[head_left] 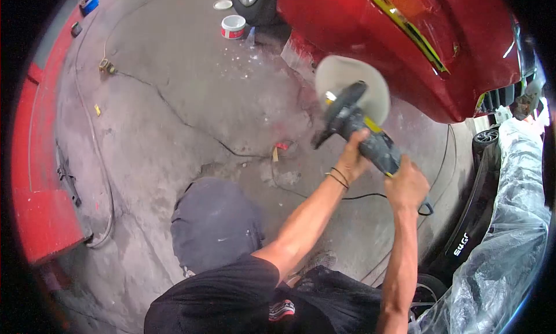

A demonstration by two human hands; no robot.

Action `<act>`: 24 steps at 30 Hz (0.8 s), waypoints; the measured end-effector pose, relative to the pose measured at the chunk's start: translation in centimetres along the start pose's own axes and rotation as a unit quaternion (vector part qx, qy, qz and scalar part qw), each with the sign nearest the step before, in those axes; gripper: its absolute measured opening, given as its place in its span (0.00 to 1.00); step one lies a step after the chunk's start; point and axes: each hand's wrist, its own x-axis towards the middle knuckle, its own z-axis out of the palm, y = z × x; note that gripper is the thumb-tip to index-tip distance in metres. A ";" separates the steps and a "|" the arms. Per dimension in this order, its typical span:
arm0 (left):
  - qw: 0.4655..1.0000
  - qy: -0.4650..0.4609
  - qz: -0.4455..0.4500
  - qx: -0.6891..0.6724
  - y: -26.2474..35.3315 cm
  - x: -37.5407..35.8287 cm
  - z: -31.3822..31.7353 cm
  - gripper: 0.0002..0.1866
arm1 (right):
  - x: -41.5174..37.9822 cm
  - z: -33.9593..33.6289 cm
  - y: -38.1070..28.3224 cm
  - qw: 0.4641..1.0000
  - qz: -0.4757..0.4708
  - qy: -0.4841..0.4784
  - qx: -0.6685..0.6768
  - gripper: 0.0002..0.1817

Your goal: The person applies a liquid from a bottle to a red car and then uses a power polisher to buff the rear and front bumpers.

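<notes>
The floor (139,154) is grey and dust-marked. Toward its far edge, a tub (233,28) stands upright near a lid (222,4) and a wheel (260,10). Along the left edge runs a hose (109,209). A cord (188,125) extends from a connector (106,66) toward mid-floor, near a red scrap (281,146).

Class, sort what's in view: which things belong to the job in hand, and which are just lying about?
In the job:
power tool
its round pale disc
red car body
black cord, probably

Apparently just lying about:
red-and-white tub
white lid
small yellow scrap
</notes>
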 end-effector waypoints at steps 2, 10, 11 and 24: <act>0.998 -0.008 0.046 0.051 3.7 0.0 0.8 0.34 | 0.9 -0.6 -3.2 1.000 -0.023 0.005 0.020 0.20; 0.968 -0.024 0.163 0.189 10.5 1.0 7.7 0.36 | 3.5 -2.5 -8.0 0.986 -0.009 0.068 0.149 0.21; 0.968 -0.045 0.161 0.189 9.5 1.2 8.5 0.36 | 3.5 -3.1 -6.9 0.987 0.000 0.071 0.145 0.21; 0.970 0.045 0.031 0.239 -6.5 -1.6 6.5 0.27 | -5.2 1.5 7.2 0.982 0.112 0.074 0.133 0.21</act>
